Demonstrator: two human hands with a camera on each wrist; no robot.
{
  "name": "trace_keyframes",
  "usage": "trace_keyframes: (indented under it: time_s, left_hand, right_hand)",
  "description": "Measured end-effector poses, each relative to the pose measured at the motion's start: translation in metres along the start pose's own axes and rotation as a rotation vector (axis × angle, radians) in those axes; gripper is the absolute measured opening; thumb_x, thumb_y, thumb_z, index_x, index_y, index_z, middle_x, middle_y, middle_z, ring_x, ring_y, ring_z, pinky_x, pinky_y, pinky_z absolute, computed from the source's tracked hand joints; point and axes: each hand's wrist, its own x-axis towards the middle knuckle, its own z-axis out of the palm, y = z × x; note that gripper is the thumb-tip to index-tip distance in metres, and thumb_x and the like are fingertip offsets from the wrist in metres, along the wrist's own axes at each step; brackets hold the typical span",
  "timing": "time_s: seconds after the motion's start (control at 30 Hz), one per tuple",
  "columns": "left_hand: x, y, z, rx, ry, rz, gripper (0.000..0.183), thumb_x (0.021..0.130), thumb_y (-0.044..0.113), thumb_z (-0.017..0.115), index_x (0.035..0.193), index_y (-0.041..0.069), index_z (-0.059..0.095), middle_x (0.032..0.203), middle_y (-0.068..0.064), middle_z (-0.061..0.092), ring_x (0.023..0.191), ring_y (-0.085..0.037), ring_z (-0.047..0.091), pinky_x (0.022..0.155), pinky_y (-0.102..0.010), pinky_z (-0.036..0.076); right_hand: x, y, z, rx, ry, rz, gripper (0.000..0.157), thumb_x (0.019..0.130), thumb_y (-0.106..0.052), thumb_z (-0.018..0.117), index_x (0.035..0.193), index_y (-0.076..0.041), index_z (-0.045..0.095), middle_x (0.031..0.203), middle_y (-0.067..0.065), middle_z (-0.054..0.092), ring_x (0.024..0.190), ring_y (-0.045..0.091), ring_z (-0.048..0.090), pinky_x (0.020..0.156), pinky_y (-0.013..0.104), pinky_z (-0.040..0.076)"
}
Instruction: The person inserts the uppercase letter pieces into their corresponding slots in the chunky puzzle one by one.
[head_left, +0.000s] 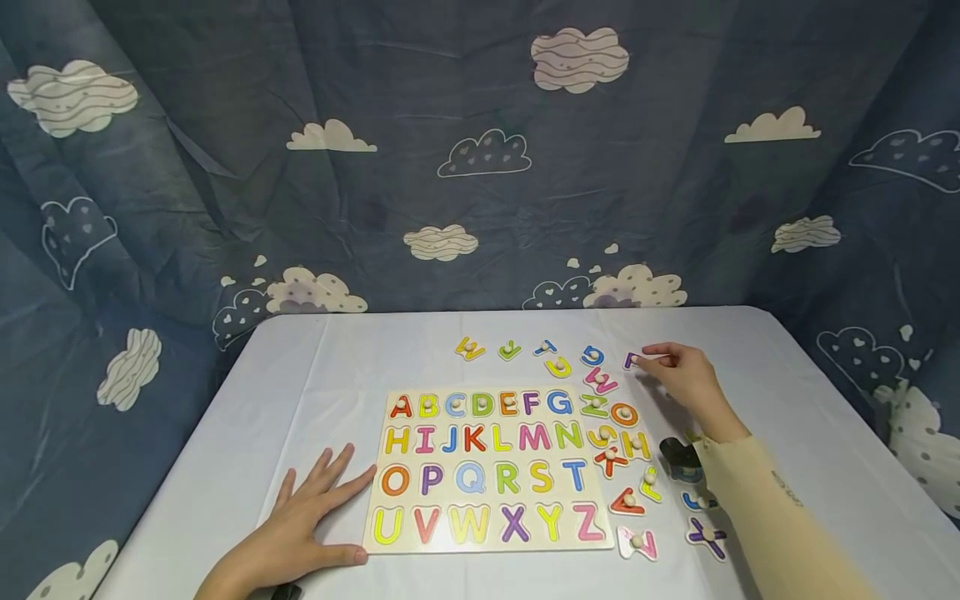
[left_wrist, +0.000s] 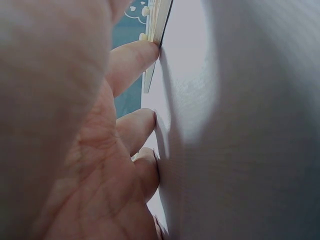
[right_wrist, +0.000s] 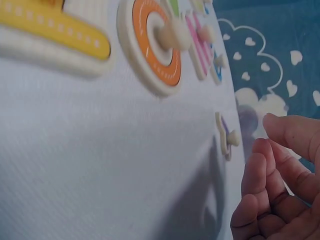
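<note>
On the table lies a wooden alphabet board (head_left: 442, 457), with knobbed letter pieces such as the red A (head_left: 401, 407) in its top row. My left hand (head_left: 303, 521) rests with fingers spread at the board's left edge; in the left wrist view a fingertip (left_wrist: 142, 52) meets the board's side (left_wrist: 162, 20). At the back right, my right hand (head_left: 686, 383) hovers by a purple letter piece (head_left: 631, 361), partly covered by the fingertips in the head view. The right wrist view shows a small gap between the loosely bent fingers (right_wrist: 255, 172) and that purple piece (right_wrist: 226, 135).
Loose knobbed letters lie behind and right of the board, among them an orange O (head_left: 624, 414), a pink W (head_left: 600, 381), a blue G (head_left: 592, 356) and a purple X (head_left: 707, 537). A dark cloud-patterned curtain (head_left: 480, 200) hangs behind the white table (head_left: 315, 367).
</note>
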Motion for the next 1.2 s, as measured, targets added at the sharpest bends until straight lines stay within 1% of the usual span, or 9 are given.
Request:
trace_keyframes:
  time_s: [0.17,0.3,0.4,0.5,0.8,1.0,1.2]
  left_hand:
    - [0.000,0.000,0.001,0.009,0.006,-0.004,0.103,0.065,0.066,0.092,0.158,0.039,0.055,0.179,-0.014,0.027,0.164,-0.056,0.009,0.120,-0.087,-0.007]
    - [0.000,0.000,0.001,0.012,0.001,-0.007,0.104,0.065,0.067,0.092,0.158,0.039,0.054,0.179,-0.014,0.027,0.164,-0.056,0.009,0.120,-0.086,-0.007]
    - [0.000,0.000,0.001,0.010,-0.001,-0.006,0.104,0.065,0.067,0.092,0.158,0.039,0.054,0.179,-0.014,0.027,0.164,-0.056,0.009,0.120,-0.086,-0.007]
    - [0.000,0.000,0.001,0.008,0.001,-0.005,0.104,0.065,0.066,0.092,0.158,0.039,0.054,0.179,-0.015,0.027,0.164,-0.056,0.009,0.120,-0.086,-0.007]
    - [0.000,-0.001,0.001,0.007,0.003,0.005,0.103,0.066,0.066,0.092,0.158,0.040,0.054,0.179,-0.015,0.027,0.164,-0.057,0.009,0.120,-0.086,-0.007]
    - [0.000,-0.001,0.001,0.005,0.001,0.001,0.103,0.065,0.066,0.092,0.158,0.039,0.054,0.179,-0.015,0.027,0.164,-0.057,0.008,0.120,-0.086,-0.007]
    - [0.000,0.000,0.001,0.005,0.001,0.000,0.104,0.065,0.066,0.092,0.158,0.039,0.055,0.179,-0.015,0.027,0.164,-0.057,0.009,0.120,-0.086,-0.007]
  right_hand:
    - [0.007,0.005,0.000,0.008,0.006,0.040,0.055,0.106,-0.038,0.067,0.145,0.000,0.061,0.111,0.014,0.058,0.094,0.024,0.051,0.067,0.027,0.045]
    - [0.013,0.009,0.003,0.014,0.009,0.071,0.053,0.105,-0.036,0.068,0.143,0.001,0.062,0.106,0.012,0.059,0.093,0.022,0.052,0.067,0.025,0.044]
    - [0.017,0.011,0.005,0.013,0.013,0.072,0.050,0.105,-0.033,0.070,0.140,0.002,0.064,0.102,0.010,0.061,0.090,0.022,0.053,0.066,0.024,0.044]
    - [0.020,0.011,0.007,0.016,0.014,0.065,0.045,0.104,-0.031,0.070,0.136,0.002,0.067,0.101,0.010,0.062,0.090,0.021,0.053,0.065,0.023,0.044]
    - [0.024,0.010,0.008,0.026,-0.002,0.070,0.045,0.106,-0.033,0.068,0.137,0.000,0.068,0.112,0.014,0.061,0.098,0.023,0.051,0.071,0.027,0.042]
    - [0.029,0.015,0.012,0.014,0.016,0.057,0.043,0.105,-0.032,0.069,0.134,-0.001,0.070,0.105,0.011,0.061,0.095,0.023,0.051,0.071,0.029,0.041]
    - [0.028,0.014,0.014,0.014,0.039,0.072,0.040,0.104,-0.031,0.071,0.131,-0.001,0.071,0.103,0.011,0.060,0.097,0.025,0.050,0.074,0.032,0.040]
